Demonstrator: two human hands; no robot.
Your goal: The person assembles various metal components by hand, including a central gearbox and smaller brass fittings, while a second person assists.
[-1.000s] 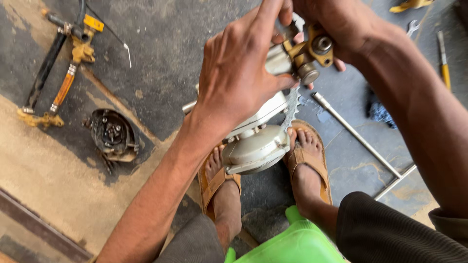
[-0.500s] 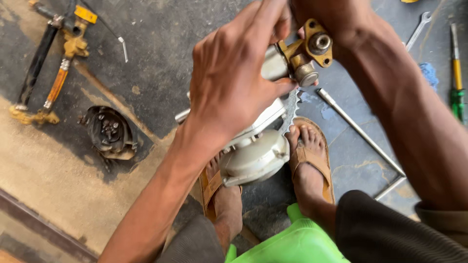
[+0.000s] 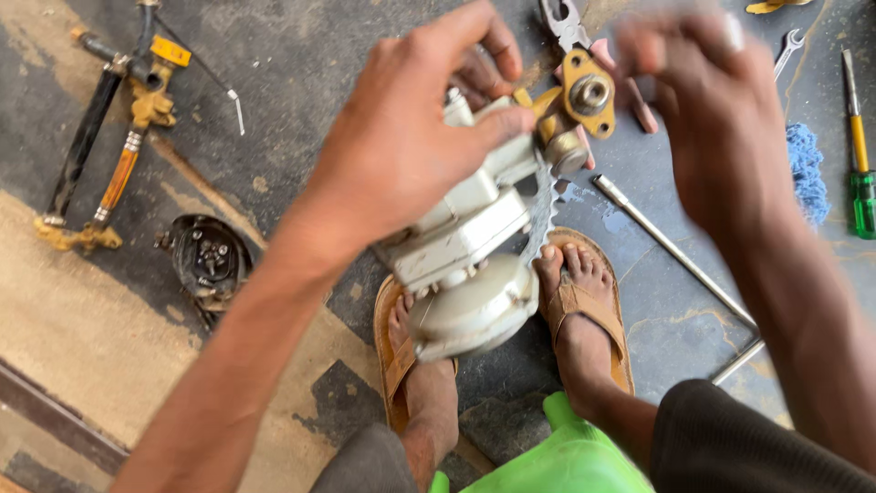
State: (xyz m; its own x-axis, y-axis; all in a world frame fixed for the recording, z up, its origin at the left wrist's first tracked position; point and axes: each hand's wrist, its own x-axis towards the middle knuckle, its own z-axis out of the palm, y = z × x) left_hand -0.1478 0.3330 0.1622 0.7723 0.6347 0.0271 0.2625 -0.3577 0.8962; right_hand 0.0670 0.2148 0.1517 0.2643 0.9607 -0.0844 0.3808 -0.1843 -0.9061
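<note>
Stained grey concrete floor (image 3: 301, 55) carries everything, with the grey metal housing (image 3: 470, 265) as landmark. Nearest, below it, a green stool edge (image 3: 566, 461) and two sandalled feet flank its round end. The housing's long axis runs from that round end up and away toward the brass fitting (image 3: 579, 105) at its far end. The left hand (image 3: 401, 146) is clamped over the housing's upper part; the right hand (image 3: 721, 128), blurred and held loosely apart, hovers just right of the fitting, touching nothing. Beyond lie pliers (image 3: 566, 23); far right, a green-handled screwdriver (image 3: 860, 155).
</note>
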